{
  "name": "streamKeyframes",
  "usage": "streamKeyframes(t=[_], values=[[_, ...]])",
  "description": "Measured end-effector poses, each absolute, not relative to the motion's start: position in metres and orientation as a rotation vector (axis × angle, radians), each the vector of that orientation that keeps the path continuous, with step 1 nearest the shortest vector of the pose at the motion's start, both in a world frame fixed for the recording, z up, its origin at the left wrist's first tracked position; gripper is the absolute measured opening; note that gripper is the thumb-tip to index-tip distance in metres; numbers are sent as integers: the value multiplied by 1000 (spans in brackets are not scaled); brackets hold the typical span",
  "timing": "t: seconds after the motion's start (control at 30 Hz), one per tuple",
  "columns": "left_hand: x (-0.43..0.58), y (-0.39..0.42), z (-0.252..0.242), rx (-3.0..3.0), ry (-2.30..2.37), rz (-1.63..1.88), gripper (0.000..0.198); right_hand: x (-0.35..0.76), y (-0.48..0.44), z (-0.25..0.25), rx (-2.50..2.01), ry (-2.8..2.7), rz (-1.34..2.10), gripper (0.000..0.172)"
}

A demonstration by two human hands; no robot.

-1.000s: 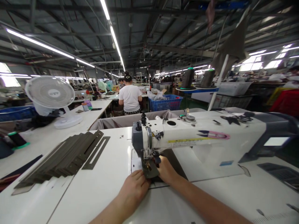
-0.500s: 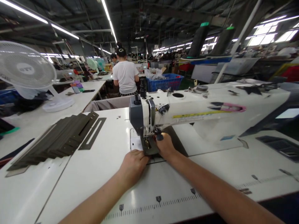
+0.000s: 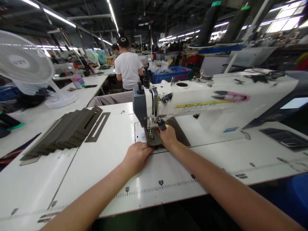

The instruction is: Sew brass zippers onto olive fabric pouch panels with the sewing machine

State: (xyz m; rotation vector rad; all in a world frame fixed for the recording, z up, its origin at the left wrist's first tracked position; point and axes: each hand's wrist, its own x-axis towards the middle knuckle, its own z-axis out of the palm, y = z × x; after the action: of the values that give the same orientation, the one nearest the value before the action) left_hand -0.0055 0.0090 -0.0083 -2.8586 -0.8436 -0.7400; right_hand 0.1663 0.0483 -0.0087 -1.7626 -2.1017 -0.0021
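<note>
A dark olive fabric panel [image 3: 180, 132] lies under the needle area of a white sewing machine [image 3: 204, 102]. My left hand [image 3: 137, 157] is closed at the panel's near left corner, its fingertips pinching the edge. On the panel, just right of the presser foot [image 3: 151, 134], my right hand [image 3: 167, 137] has its fingers bent and closed on the fabric. Part of those fingers is hidden behind a dark knob of the machine. Pink-handled thread snips [image 3: 232, 96] rest on the machine arm.
A fanned stack of dark olive pieces [image 3: 64, 131] lies on the left of the table, beside one slotted strip [image 3: 98, 127]. A white fan [image 3: 26, 64] stands farther left. Beyond the machine are a person in a white shirt [image 3: 128, 69] and a blue crate [image 3: 170, 75].
The camera view has tilted and shifted slightly, so the table sits higher in the picture. Both hands stay at the panel beside the presser foot, with little visible movement against the machine.
</note>
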Motion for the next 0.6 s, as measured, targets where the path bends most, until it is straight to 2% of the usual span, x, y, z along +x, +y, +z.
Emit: streamKeyframes(t=[0.1, 0.2, 0.27, 0.4, 0.6], values=[[-11, -1, -5, -2813, -933, -834, 16, 173, 18, -10, -1576, -2169, -26, 19], [-14, -4, -3, -2718, -1098, -870, 17, 181, -9, -18, -1182, -2271, -6, 23], [-15, 0, -4, -2755, -1036, -831, 23, 184, -18, -22, -1039, -2276, 9, 25], [-14, 11, -8, -2844, -767, -700, 26, 186, -15, -22, -1003, -2237, 24, 27], [-12, 19, -8, -2780, -694, -614, 25, 183, -6, -18, -1014, -2213, 21, 26]])
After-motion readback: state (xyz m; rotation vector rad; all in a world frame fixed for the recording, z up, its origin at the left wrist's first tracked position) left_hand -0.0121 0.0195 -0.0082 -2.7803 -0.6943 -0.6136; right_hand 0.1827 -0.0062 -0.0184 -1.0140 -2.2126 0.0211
